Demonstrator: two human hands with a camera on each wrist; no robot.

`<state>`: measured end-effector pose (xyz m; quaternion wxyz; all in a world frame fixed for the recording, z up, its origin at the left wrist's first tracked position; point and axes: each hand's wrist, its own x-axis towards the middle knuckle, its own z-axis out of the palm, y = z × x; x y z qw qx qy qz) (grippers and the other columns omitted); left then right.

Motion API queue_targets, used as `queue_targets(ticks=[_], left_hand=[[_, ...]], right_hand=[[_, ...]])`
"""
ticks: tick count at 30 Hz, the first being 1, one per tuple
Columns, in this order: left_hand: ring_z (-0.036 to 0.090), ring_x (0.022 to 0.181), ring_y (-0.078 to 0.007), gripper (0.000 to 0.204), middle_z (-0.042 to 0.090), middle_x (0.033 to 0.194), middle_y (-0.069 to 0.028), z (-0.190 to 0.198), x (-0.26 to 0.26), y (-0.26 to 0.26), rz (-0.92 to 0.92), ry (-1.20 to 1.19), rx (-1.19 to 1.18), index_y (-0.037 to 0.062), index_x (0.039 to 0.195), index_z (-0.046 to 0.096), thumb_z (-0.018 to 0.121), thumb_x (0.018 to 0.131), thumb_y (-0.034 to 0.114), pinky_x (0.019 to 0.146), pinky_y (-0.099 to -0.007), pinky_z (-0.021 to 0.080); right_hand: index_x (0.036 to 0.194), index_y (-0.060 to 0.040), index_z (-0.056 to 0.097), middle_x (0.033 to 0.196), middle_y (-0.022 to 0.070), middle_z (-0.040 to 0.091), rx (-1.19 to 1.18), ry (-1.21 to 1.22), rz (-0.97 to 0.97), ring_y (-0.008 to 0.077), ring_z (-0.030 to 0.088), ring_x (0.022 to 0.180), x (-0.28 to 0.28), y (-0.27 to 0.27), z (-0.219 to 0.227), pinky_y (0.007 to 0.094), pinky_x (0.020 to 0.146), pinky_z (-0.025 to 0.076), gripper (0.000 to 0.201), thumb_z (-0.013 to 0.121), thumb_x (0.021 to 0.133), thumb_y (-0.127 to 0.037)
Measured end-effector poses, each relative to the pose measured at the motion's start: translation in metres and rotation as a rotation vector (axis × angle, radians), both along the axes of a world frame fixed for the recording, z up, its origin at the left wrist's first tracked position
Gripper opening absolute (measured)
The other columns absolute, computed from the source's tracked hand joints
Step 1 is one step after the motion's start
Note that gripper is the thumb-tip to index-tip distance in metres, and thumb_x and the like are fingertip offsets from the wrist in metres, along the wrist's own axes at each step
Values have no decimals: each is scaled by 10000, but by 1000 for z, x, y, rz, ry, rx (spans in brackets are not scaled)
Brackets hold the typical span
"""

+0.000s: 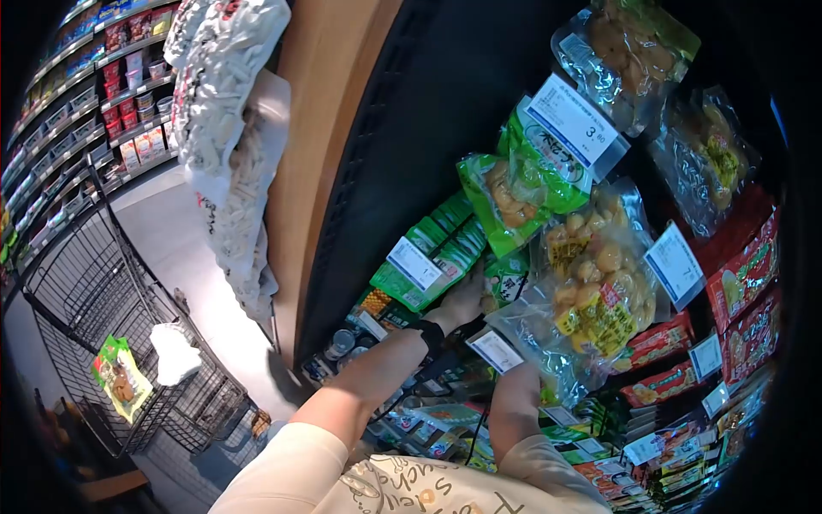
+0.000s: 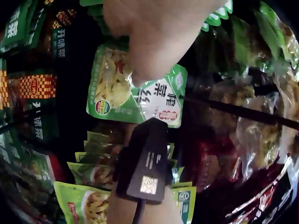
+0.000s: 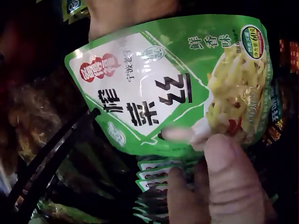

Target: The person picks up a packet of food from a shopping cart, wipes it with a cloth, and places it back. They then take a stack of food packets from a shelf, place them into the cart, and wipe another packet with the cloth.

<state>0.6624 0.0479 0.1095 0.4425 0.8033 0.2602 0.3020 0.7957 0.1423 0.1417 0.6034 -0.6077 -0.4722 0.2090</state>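
Observation:
A green and white packet of pickled mustard shreds [image 3: 187, 60] fills the middle of the right wrist view, its printed front towards that camera. My left hand [image 2: 154, 32] pinches it at one edge, thumb on the front and fingers behind. In the head view the left hand [image 1: 462, 300] reaches in beside a hanging row of green packets [image 1: 441, 248]. My right hand [image 3: 133, 16] runs behind the packet's other edge; its fingers are hidden, so I cannot tell whether they grip it. A clear bag of round snacks [image 1: 604, 291] covers it in the head view.
Price tags [image 1: 413, 263] stick out from the rack around my hands. Red packets [image 1: 745, 270] hang at the right. A wooden panel [image 1: 330, 171] borders the rack. At the left stands a black wire cart [image 1: 64, 283] with a green-yellow packet [image 1: 122, 377] and a white bundle [image 1: 175, 353].

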Motion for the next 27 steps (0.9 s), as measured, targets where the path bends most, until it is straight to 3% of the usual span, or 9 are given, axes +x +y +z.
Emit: queue_targets(ticks=[1, 4, 9, 11, 16, 18, 22, 24, 27], left_hand=[[256, 1241, -366, 891, 234, 1337, -260, -11, 16, 13, -83, -25, -169, 25, 1355, -5, 615, 731, 164, 994, -392, 273], [257, 1243, -364, 912, 266, 1326, -253, -11, 15, 13, -42, -72, -56, 22, 1354, -11, 632, 724, 171, 994, -385, 271], [286, 1237, -336, 956, 308, 1316, -228, -18, 10, 8, -125, -135, -145, 47, 1363, 3, 677, 706, 212, 1002, -361, 257], [231, 1252, -354, 985, 207, 1354, -239, -13, -2, 5, -193, -239, -276, 36, 1360, 68, 725, 653, 231, 1018, -367, 242], [246, 1242, -359, 998, 257, 1330, -243, -19, -21, -7, -221, -319, -334, 83, 1370, 92, 745, 625, 197, 1022, -371, 228], [245, 1229, -393, 986, 299, 1301, -243, -16, -36, -14, -146, -297, -197, 106, 1372, 111, 744, 621, 185, 1010, -404, 231], [227, 1220, -421, 951, 305, 1288, -243, -12, -60, -30, -130, -233, -190, 119, 1371, 132, 726, 631, 180, 1008, -443, 200], [213, 1221, -418, 919, 278, 1296, -246, -15, -68, -37, -24, -211, -34, 116, 1369, 141, 704, 642, 162, 1013, -456, 164], [233, 1194, -417, 925, 241, 1312, -245, -24, -72, -49, 5, -231, -13, 118, 1364, 164, 719, 627, 185, 989, -461, 175]], right_hand=[[1256, -29, 343, 1281, 162, 381, -4, 6, -4, 305, 376, 1165, 6, -5, -1, 394, 967, 306, 645, 548, 777, -409], [1253, -31, 349, 1279, 159, 386, -15, 28, -10, 304, 381, 1161, 17, -17, -4, 396, 964, 310, 640, 545, 779, -413], [1247, -33, 359, 1274, 155, 394, -49, 80, -29, 303, 390, 1154, 26, -45, -19, 398, 958, 318, 633, 541, 781, -421], [1245, -34, 363, 1272, 153, 397, -65, 105, -35, 302, 393, 1151, 24, -56, -26, 399, 956, 321, 630, 539, 782, -424], [1239, -36, 374, 1267, 149, 405, -89, 194, -64, 300, 402, 1144, 11, -90, -48, 402, 950, 328, 624, 534, 785, -432], [1237, -37, 378, 1265, 147, 408, -88, 232, -82, 300, 405, 1141, 4, -105, -56, 403, 948, 331, 621, 532, 786, -435], [1233, -39, 386, 1261, 143, 415, -94, 307, -152, 299, 412, 1136, -10, -153, -71, 405, 943, 337, 616, 528, 788, -442], [1230, -40, 390, 1259, 142, 418, -93, 339, -177, 298, 415, 1133, -20, -171, -76, 406, 941, 340, 614, 526, 789, -445], [1227, -42, 397, 1256, 139, 423, -90, 385, -214, 297, 420, 1129, -37, -196, -81, 407, 938, 344, 611, 523, 790, -449]])
